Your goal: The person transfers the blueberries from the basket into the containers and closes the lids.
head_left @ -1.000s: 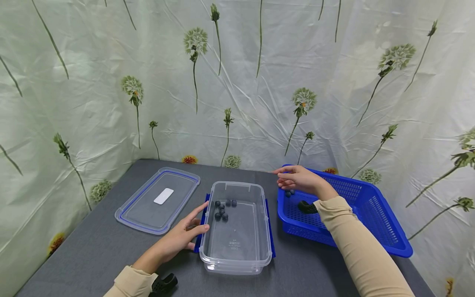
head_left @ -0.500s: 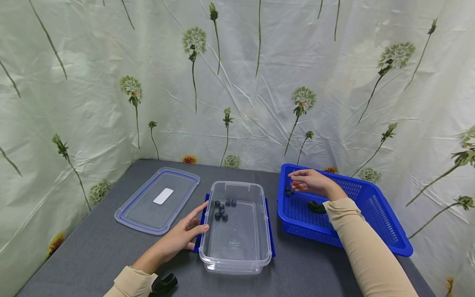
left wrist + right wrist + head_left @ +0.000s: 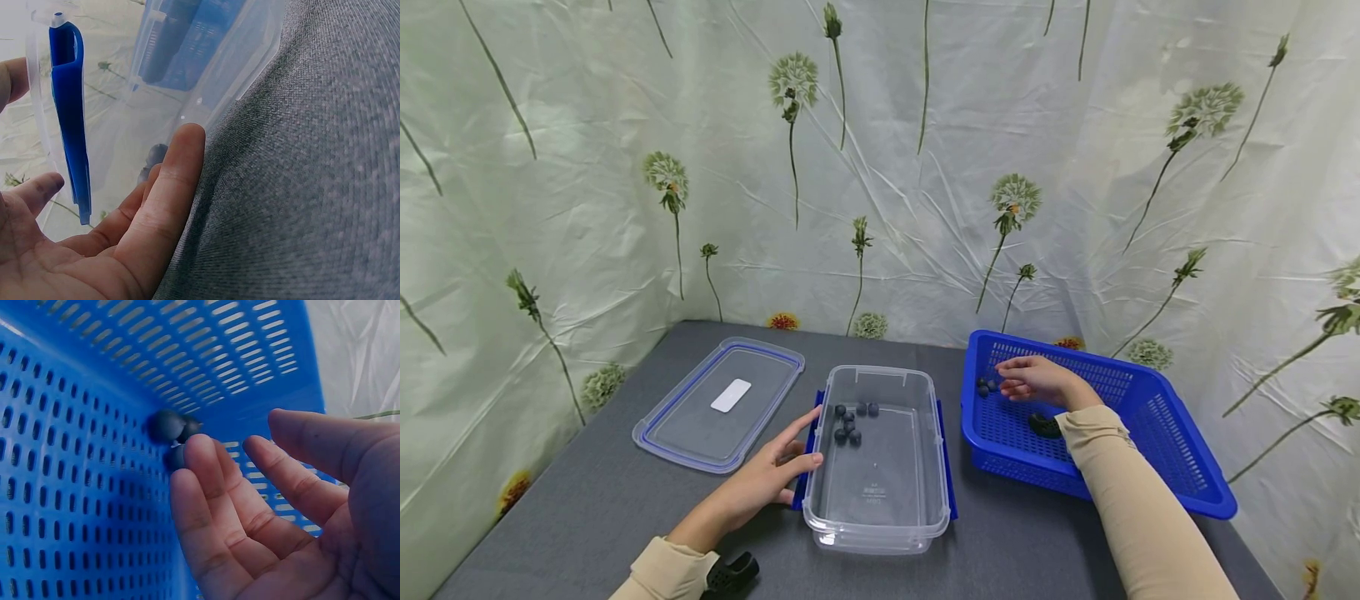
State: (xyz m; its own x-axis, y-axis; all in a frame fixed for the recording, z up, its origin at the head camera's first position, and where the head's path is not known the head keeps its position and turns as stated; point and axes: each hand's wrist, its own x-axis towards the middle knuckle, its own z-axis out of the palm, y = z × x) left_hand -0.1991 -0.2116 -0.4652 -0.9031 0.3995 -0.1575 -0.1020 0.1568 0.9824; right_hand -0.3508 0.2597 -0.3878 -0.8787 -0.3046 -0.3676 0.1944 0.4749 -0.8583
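Note:
In the head view, a clear plastic food container [image 3: 876, 531] stands mid-table with several blueberries [image 3: 840, 437] on its floor. My left hand [image 3: 760, 482] rests against its left side, thumb at the rim. The left wrist view has a blue side clip [image 3: 70, 125] hanging beside those fairly straight fingers [image 3: 165, 206]. Inside the blue basket [image 3: 1022, 472] at the right is my right hand [image 3: 1039, 381], fingers loosely bent and holding nothing. Its fingertips come right up to a small cluster of blueberries [image 3: 167, 426] in the basket's corner, as the right wrist view shows.
The container's clear lid [image 3: 760, 400], with a blue seal and a white label [image 3: 731, 396], lies on the grey table [image 3: 587, 508] to the left. Behind the table hangs a dandelion-print curtain [image 3: 895, 208]. The basket's slotted walls rise around my right hand.
My right hand has moved from over the basket's left rim down and rightward into the basket, uncovering the blueberries in its corner. The left hand and the container have stayed put.

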